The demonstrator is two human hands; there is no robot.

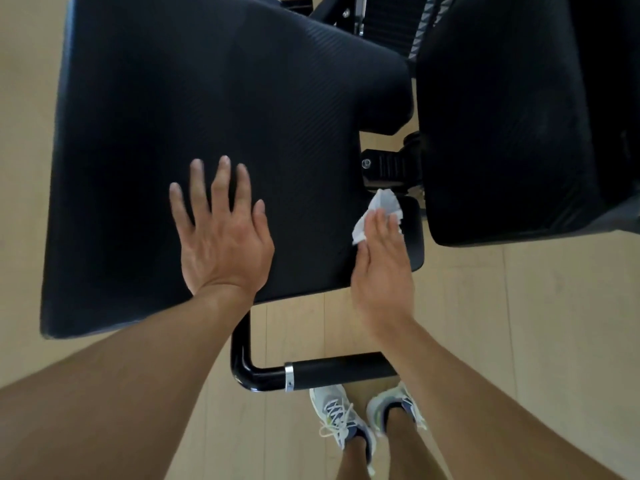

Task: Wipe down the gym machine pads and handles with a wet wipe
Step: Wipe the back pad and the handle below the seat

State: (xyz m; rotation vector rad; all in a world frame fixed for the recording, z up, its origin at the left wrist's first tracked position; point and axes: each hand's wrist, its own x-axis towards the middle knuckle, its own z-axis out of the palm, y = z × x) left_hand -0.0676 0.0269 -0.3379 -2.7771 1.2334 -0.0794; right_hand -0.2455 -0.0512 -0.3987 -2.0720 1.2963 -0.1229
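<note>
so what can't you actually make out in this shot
- Most of the wet wipe: head view, the right hand covers it.
- Whether the large pad is wet or already wiped: its dark surface shows nothing.
- The second pad: cut off by the right and top edges.
- Left hand fingertips: blurred.

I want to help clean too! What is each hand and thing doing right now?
Left hand: flat on the big pad, fingers spread, holding nothing.
Right hand: fingers straight, pressing the wet wipe at the pad's right edge.
Wet wipe: crumpled, white, partly under the fingers.
Big pad: black, under both hands.
Second pad: untouched.
Handle: untouched, below the pad.
</note>
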